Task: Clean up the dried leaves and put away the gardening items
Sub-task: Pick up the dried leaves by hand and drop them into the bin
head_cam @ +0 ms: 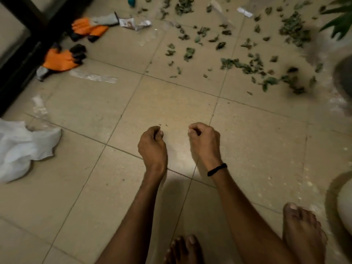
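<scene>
Dried leaves (294, 31) beyond floor tiles (171, 103)

Landmark: near orange glove (61, 60).
- Just left of it: black frame (21, 60); I log a hard stop.
- Just beside its near edge: clear plastic strip (93, 77).
- Beyond it: second glove (89, 27), crumpled paper (133, 23).
- Right of it: bare tile floor (171, 103), open passage; then scattered dried leaves (247, 65).
- Far right: blurred dark rim (342, 73), possibly a pot.
- Nearer me: white bag (22, 147).
</scene>
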Available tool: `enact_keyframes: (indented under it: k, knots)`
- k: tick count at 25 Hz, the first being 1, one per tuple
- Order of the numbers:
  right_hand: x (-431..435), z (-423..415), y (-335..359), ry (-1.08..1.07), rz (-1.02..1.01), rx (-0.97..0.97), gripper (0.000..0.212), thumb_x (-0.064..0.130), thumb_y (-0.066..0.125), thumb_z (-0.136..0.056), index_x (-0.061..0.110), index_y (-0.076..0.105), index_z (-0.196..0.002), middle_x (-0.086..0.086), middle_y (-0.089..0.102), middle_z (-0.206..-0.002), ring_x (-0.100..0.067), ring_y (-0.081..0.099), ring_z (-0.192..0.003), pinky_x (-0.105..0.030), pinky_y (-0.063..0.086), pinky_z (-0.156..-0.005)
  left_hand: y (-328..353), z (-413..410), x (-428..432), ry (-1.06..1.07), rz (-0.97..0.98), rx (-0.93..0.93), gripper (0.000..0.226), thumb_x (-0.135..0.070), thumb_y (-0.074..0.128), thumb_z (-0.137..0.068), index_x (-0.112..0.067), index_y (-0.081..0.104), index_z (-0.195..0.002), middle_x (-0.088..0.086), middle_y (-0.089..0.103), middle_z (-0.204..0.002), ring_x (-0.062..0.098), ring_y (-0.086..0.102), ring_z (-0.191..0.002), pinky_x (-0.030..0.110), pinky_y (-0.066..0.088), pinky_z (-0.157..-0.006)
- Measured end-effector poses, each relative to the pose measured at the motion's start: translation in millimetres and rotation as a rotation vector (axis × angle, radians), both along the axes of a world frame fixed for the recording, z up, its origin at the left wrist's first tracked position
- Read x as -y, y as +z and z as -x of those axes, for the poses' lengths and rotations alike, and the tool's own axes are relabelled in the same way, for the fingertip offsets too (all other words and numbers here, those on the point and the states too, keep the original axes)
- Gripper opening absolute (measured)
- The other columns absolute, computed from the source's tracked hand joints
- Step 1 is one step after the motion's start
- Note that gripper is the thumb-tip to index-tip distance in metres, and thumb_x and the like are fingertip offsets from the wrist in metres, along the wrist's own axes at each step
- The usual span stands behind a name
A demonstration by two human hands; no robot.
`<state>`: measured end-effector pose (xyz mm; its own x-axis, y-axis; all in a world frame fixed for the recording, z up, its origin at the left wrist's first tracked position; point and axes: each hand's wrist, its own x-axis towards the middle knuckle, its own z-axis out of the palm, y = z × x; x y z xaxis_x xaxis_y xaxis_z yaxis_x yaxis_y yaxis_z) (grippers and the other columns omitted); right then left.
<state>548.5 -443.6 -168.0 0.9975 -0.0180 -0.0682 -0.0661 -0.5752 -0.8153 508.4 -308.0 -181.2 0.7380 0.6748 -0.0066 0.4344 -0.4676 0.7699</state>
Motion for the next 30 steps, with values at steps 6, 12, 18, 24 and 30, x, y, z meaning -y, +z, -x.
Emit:
enact_keyframes:
  k: [6, 12, 18, 24, 30]
  knots:
    - [-64, -25, -17, 0.261, 0.164, 0.063, 0.028, 0.018, 0.068, -0.089, 0.008, 0.063, -0.063, -0.003, 0.061, -0.065, -0.012, 0.051, -0.068, -0.02, 0.038, -0.062, -5, 0, -26, -0.063, -0.173, -0.014, 0.022, -0.014, 0.06, -0.098, -0.012, 0.074, -0.115, 0.003, 0.073, -0.106, 0.012, 0.064, -0.097, 0.013, 0.038, -0.083]
    - [-81, -30, -30, 0.238, 0.359, 0.162, 0.014, 0.006, 0.064, -0.091, 0.014, 0.072, -0.083, 0.0, 0.054, -0.081, -0.011, 0.043, -0.082, -0.02, 0.034, -0.062, -10, -16, -42, -0.25, -0.234, 0.033, 0.019, -0.009, 0.063, -0.095, -0.012, 0.076, -0.109, 0.003, 0.068, -0.088, 0.014, 0.06, -0.08, 0.021, 0.045, -0.068]
    - [-82, -44, -28, 0.272, 0.378, 0.158, 0.019, -0.001, 0.062, -0.09, 0.016, 0.068, -0.088, 0.008, 0.048, -0.085, -0.01, 0.04, -0.086, -0.009, 0.025, -0.059, -21, -25, -42, -0.293, -0.276, -0.005, 0.017, -0.008, 0.068, -0.092, -0.01, 0.076, -0.107, 0.001, 0.064, -0.092, 0.014, 0.055, -0.085, 0.012, 0.029, -0.069]
    - [-63, -54, -21, 0.134, 0.124, 0.014, 0.011, 0.016, 0.064, -0.094, 0.017, 0.071, -0.086, 0.009, 0.066, -0.085, 0.0, 0.059, -0.081, -0.003, 0.04, -0.068, -29, -27, -37, -0.325, -0.389, 0.011, 0.017, -0.003, 0.069, -0.09, -0.008, 0.074, -0.105, 0.004, 0.064, -0.095, 0.02, 0.053, -0.086, 0.023, 0.036, -0.07]
    - [-60, -74, -7, -0.009, -0.05, -0.036, 0.003, 0.016, 0.067, -0.092, 0.014, 0.07, -0.093, 0.009, 0.069, -0.085, 0.004, 0.062, -0.077, -0.002, 0.045, -0.067, -40, -36, -33, -0.316, -0.478, -0.023, 0.027, 0.012, 0.065, -0.081, -0.005, 0.066, -0.102, 0.009, 0.058, -0.096, 0.021, 0.049, -0.087, 0.026, 0.042, -0.066]
